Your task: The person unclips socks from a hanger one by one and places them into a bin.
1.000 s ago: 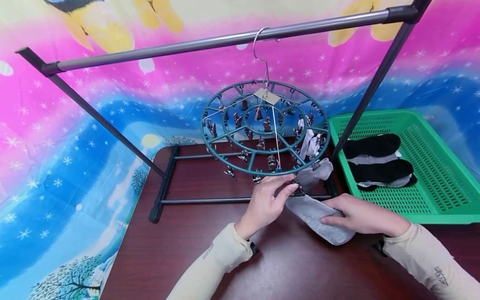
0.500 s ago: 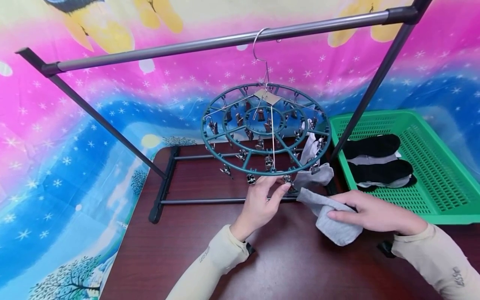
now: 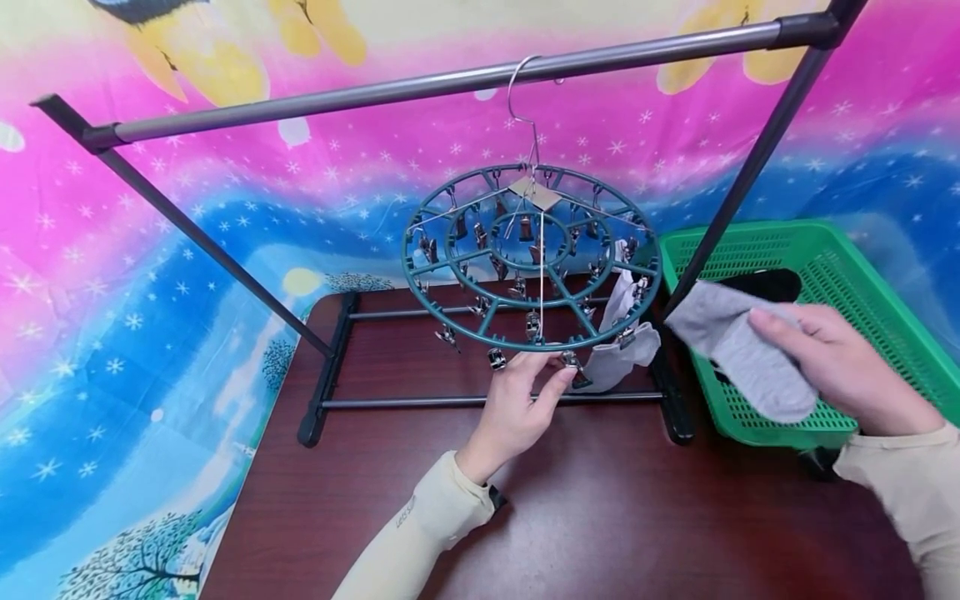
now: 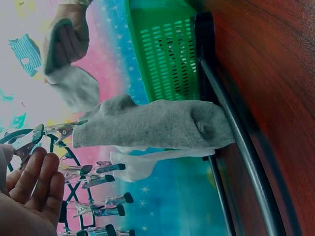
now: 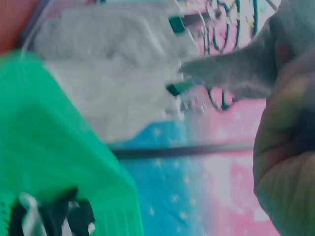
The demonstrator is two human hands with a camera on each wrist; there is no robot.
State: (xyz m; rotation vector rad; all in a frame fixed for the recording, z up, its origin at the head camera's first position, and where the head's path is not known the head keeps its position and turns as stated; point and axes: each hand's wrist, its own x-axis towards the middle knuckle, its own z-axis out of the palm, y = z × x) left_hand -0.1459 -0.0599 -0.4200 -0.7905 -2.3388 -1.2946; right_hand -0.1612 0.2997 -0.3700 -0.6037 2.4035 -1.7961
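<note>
My left hand (image 3: 517, 408) pinches a metal clip (image 3: 577, 375) at the front edge of the round green clip hanger (image 3: 517, 345). Nothing hangs from that clip. My right hand (image 3: 847, 367) holds a light grey sock (image 3: 765, 358), folded over, above the basket's near left corner. Behind my left hand another grey sock (image 4: 152, 125) hangs clipped to the hanger, with a whiter sock (image 4: 133, 167) beside it. In the right wrist view the held sock and hand are blurred.
A dark metal rack (image 3: 420, 89) stands on the reddish-brown table (image 3: 600, 517) and carries the hanger by its hook. To the right is a green basket (image 3: 892, 333) with black socks (image 3: 783, 283) in it, partly covered by my right hand. A printed cloth (image 3: 225, 242) lines the back.
The grey sock has come away from the clip at my left hand. My right hand has carried it right and up over the basket. The left hand has shifted slightly left with the clip.
</note>
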